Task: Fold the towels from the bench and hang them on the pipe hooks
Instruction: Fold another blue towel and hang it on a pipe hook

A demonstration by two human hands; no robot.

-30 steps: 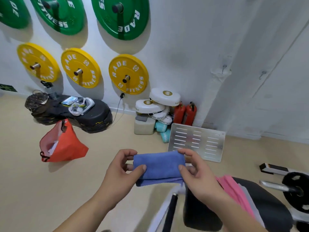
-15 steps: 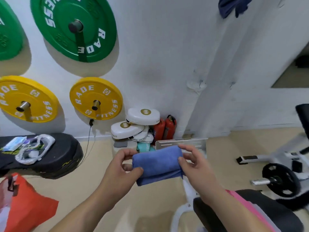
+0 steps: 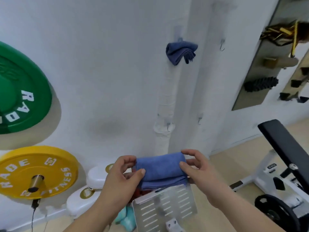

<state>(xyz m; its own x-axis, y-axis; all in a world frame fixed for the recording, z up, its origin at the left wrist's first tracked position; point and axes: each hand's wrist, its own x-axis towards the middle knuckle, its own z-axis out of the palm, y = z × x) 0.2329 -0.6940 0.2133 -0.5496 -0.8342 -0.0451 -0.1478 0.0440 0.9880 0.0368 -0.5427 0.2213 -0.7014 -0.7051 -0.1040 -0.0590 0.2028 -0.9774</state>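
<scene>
A folded blue towel (image 3: 161, 169) is held in front of me at the bottom centre. My left hand (image 3: 120, 180) pinches its left end, and my right hand (image 3: 199, 171) pinches its right end between thumb and fingers. Above them a white wrapped pipe (image 3: 164, 104) runs up the wall. A darker blue towel (image 3: 181, 51) hangs from a hook high on the pipe. A bare hook (image 3: 168, 126) sticks out lower on the pipe. Two more bare hooks (image 3: 222, 46) (image 3: 199, 119) are on the wall to the right. The black bench (image 3: 287, 148) stands at the right edge.
Green (image 3: 20, 97) and yellow (image 3: 36, 171) weight plates hang on the wall at left. White pads (image 3: 98, 176) and a slotted metal plate (image 3: 165, 208) lie on the floor below my hands. A mirror (image 3: 270, 64) is at the upper right, and a barbell plate (image 3: 275, 210) at the lower right.
The view has tilted up and to the right, bringing the pipe, its hooks and the hung dark towel into sight. Both hands have kept their hold on the folded blue towel.
</scene>
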